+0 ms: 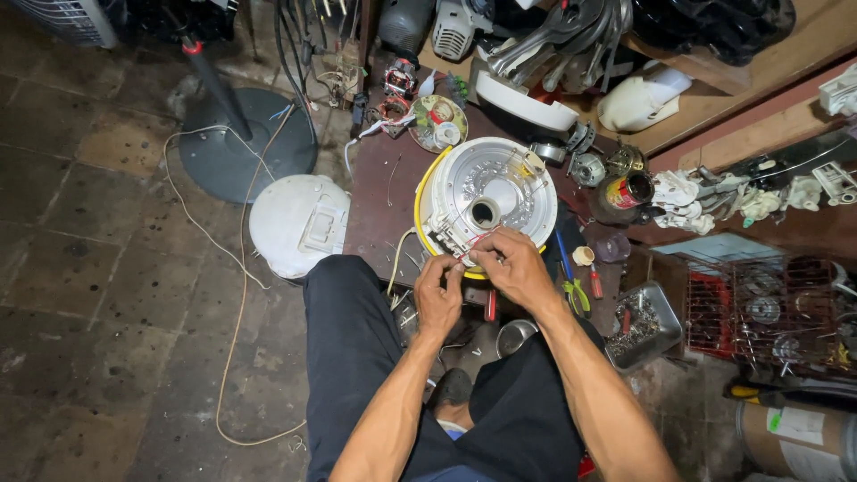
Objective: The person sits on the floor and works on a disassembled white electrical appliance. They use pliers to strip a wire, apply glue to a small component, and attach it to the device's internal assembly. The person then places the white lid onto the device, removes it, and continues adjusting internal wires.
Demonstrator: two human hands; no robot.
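Reaching forward from bent elbows, the left hand (437, 297) and right hand (511, 266) meet, fingers curled and pinching at the near edge of an upturned round appliance base (488, 198) on the brown workbench (379, 201). What the fingertips pinch is hidden beneath them.

tin can (628, 191): right of bench, round, red-yellow label | cardboard box (794, 437): bottom right, pale labels
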